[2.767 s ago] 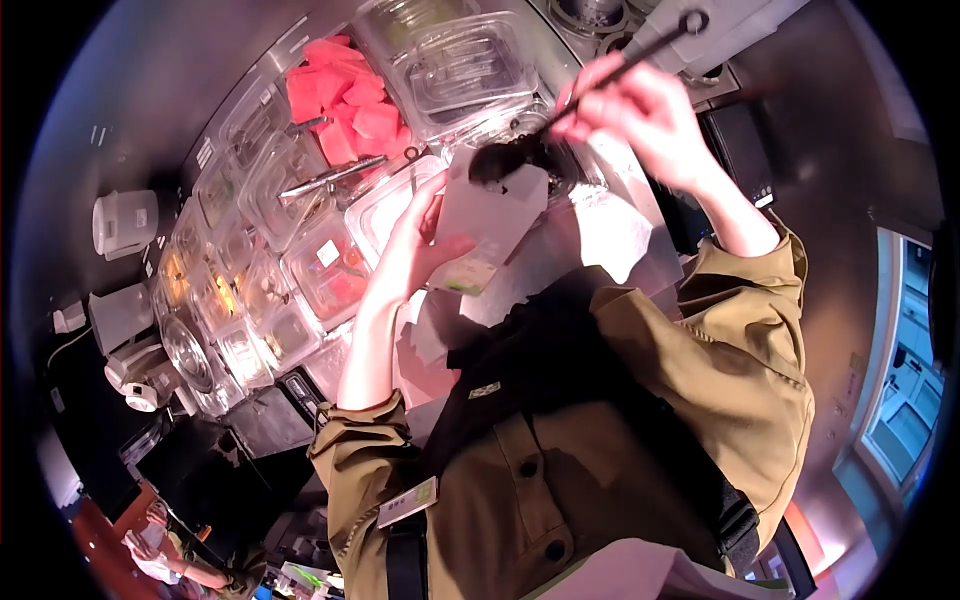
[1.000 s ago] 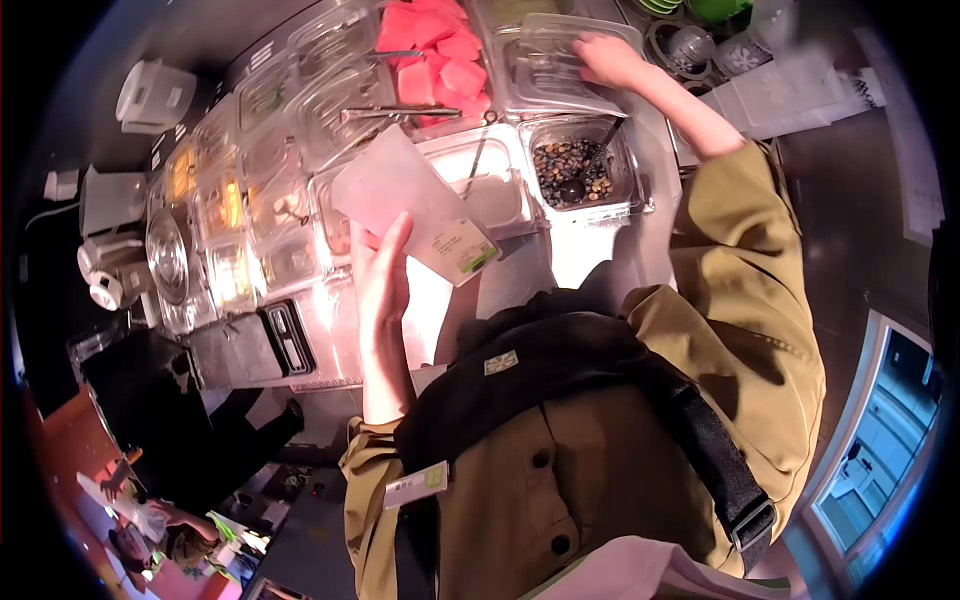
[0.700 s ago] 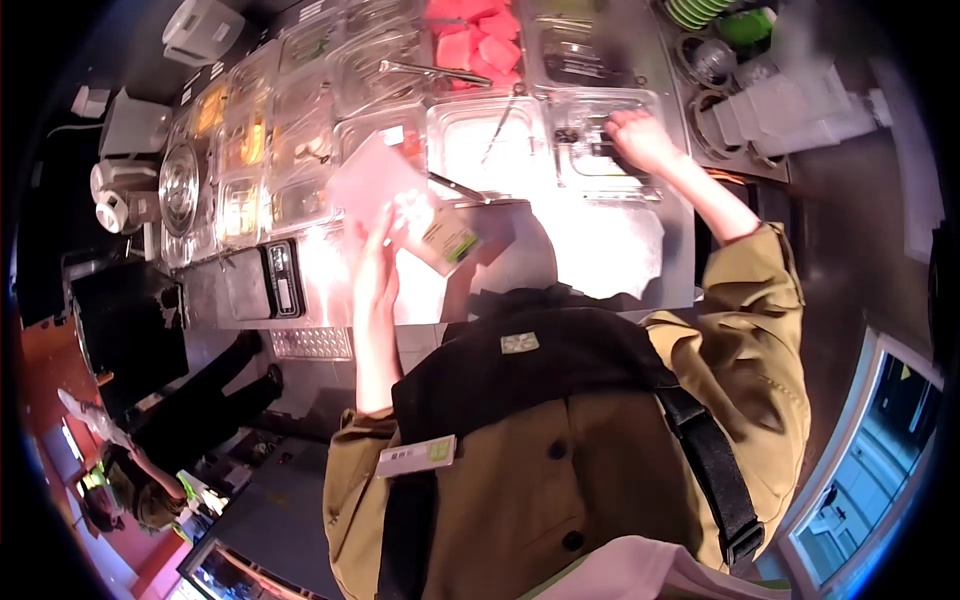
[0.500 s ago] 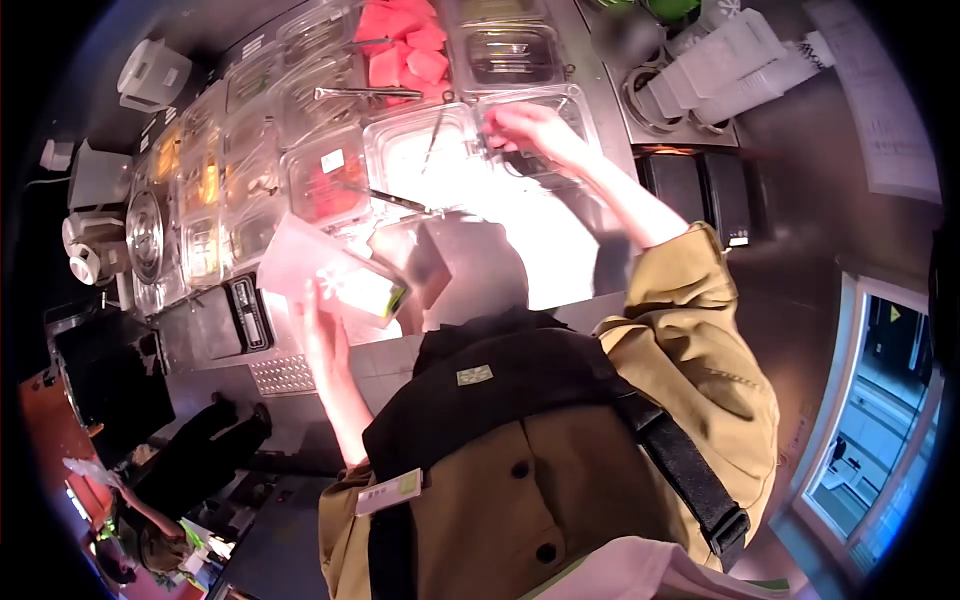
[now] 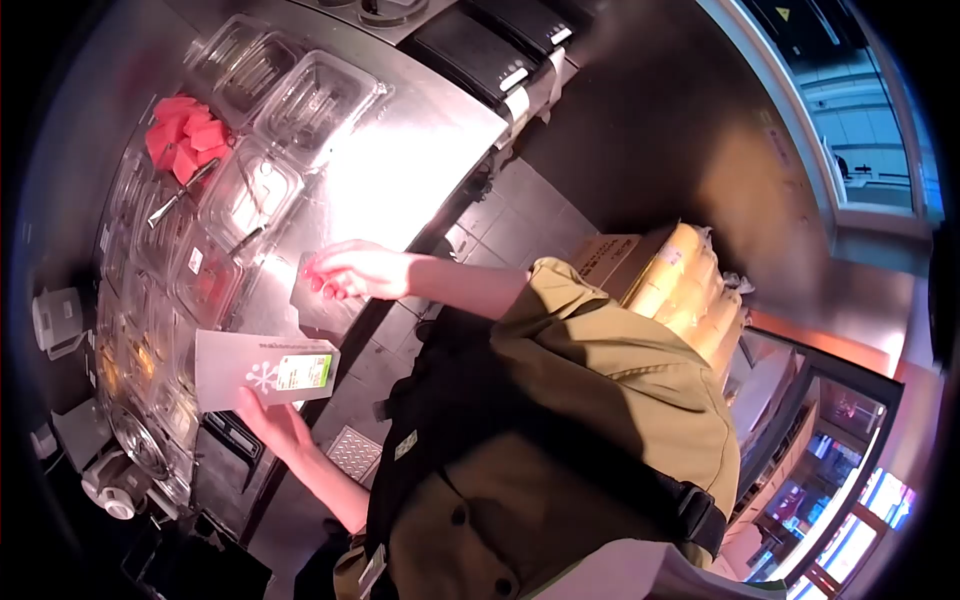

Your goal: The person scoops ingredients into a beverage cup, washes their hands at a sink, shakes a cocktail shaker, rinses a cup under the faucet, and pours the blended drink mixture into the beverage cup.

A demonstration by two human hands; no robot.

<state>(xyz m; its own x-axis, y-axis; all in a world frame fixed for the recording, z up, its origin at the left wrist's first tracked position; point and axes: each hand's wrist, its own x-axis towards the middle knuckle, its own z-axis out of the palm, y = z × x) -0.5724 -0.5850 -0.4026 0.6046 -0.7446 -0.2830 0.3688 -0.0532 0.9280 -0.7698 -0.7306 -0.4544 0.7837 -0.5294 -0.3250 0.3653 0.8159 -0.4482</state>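
Note:
My left hand [image 5: 272, 420] grips a pale paper container [image 5: 225, 370] from below, near the counter's front edge. On the container's side are a white snowflake-like logo and a white label [image 5: 304, 372] with a green edge. Over the counter, to the right of the container, my right hand [image 5: 360, 270] has its fingers curled inward. Whether anything small is between those fingers is hidden. Beyond the hands stand a clear tub [image 5: 250, 195] with a utensil in it and a tub with red contents [image 5: 205, 278].
Red chunks [image 5: 187, 137] fill a tub farther back, with metal tongs [image 5: 180, 195] beside them. Clear lidded tubs [image 5: 320, 105] line the counter [image 5: 410, 140]. A black appliance [image 5: 480, 50] stands at its far end. A cardboard box [image 5: 607, 262] and wrapped yellowish rolls [image 5: 680, 285] are at right.
My view has swung to the right. My right hand has come back from the tubs toward my body. My left hand keeps its hold on the paper container, whose labelled side now faces me.

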